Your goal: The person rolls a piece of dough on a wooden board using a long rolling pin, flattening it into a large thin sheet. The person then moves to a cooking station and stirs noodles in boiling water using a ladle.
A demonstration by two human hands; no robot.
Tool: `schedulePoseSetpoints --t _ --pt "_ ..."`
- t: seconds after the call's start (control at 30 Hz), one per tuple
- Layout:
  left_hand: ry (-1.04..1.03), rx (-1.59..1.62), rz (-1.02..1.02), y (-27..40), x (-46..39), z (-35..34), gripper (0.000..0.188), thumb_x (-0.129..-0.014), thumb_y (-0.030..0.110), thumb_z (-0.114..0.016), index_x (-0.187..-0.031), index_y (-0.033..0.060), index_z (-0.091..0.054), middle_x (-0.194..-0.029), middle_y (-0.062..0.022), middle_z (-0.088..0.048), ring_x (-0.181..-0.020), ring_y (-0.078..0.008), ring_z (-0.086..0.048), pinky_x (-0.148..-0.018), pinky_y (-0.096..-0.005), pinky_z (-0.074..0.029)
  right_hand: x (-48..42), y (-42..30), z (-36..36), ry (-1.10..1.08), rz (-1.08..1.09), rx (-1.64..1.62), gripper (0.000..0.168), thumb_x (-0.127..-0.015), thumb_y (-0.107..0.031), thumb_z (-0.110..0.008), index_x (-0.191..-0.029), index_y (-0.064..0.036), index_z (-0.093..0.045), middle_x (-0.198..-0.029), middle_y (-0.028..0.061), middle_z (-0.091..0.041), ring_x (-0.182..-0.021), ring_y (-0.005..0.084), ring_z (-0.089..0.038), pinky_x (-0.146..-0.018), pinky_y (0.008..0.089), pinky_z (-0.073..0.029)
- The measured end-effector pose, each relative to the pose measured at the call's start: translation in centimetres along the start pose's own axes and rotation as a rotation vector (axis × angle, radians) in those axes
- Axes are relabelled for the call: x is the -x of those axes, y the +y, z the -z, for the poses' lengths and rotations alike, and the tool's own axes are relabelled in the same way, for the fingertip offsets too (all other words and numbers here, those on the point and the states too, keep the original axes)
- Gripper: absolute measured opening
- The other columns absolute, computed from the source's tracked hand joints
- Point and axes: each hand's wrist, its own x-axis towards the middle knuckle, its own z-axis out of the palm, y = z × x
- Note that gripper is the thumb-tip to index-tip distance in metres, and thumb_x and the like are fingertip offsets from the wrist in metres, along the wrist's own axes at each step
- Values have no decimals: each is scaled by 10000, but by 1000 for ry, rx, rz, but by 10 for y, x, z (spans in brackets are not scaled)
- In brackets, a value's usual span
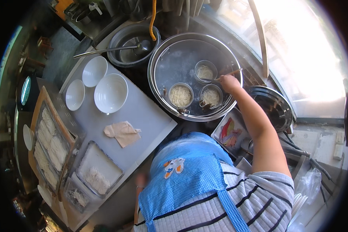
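Note:
My right hand [230, 83] reaches over a large round steel pot [174, 52] of steaming water. It grips a slim wooden-ended utensil [235, 71]. Whether this is chopsticks or a handle, I cannot tell. The utensil's darker end crosses the near side of the far noodle strainer [205, 72]. Two more strainers stand nearer, one on the left [181, 95] and one on the right [211, 95]. Pale noodles fill all three. Down beside the blue checked apron [191, 171], my left hand [141, 179] shows only as a blur, its fingers unclear.
White bowls [110, 92] and a folded cloth [123, 133] lie on the left counter, near a floury tray [100, 171] and a wooden-framed case of noodles [50, 139]. A ladle [143, 47] rests in a dark basin [116, 58]. A steel lid [272, 107] leans at right.

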Motion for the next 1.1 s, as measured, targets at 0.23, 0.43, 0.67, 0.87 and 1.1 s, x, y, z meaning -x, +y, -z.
schedulePoseSetpoints --t 0.23,0.43,0.67,0.87,1.1 --pt "96 10 -75 41 15 -19 218 -898 215 -524 -944 63 -672 -935 -161 -648 -858 -304 -621 -736 -439 -505 19 35 2 87 -57 37 187 -902 -245 -519 -948 -101 -629 -906 189 -674 -877 369 -658 -757 486 -519" --pt "132 48 -53 53 43 -43 197 -888 201 -520 -934 78 -667 -919 -153 -641 -843 -301 -615 -717 -435 -501 36 54 35 138 71 -136 195 -888 -249 -565 -1007 -139 -672 -924 169 -686 -869 360 -660 -758 466 -522" --pt "170 -26 -176 44 37 -44 177 -875 184 -516 -923 95 -662 -901 -142 -633 -824 -297 -607 -695 -431 -496 133 73 92 163 56 38 139 -873 -208 -581 -919 -96 -650 -821 163 -672 -834 347 -659 -722 453 -513" --pt "68 -74 -9 74 15 -38 197 -855 171 -499 -770 98 -661 -807 -137 -646 -740 -295 -617 -654 -434 -493 138 28 33 -42 174 235 180 -866 -116 -523 -926 -59 -682 -890 179 -691 -872 355 -676 -747 450 -548" --pt "265 -36 -220 55 40 -64 201 -878 192 -530 -842 69 -685 -867 -135 -672 -814 -312 -647 -713 -442 -512 76 46 4 -22 229 382 165 -844 -116 -557 -932 -69 -688 -921 165 -701 -880 314 -693 -711 417 -566"
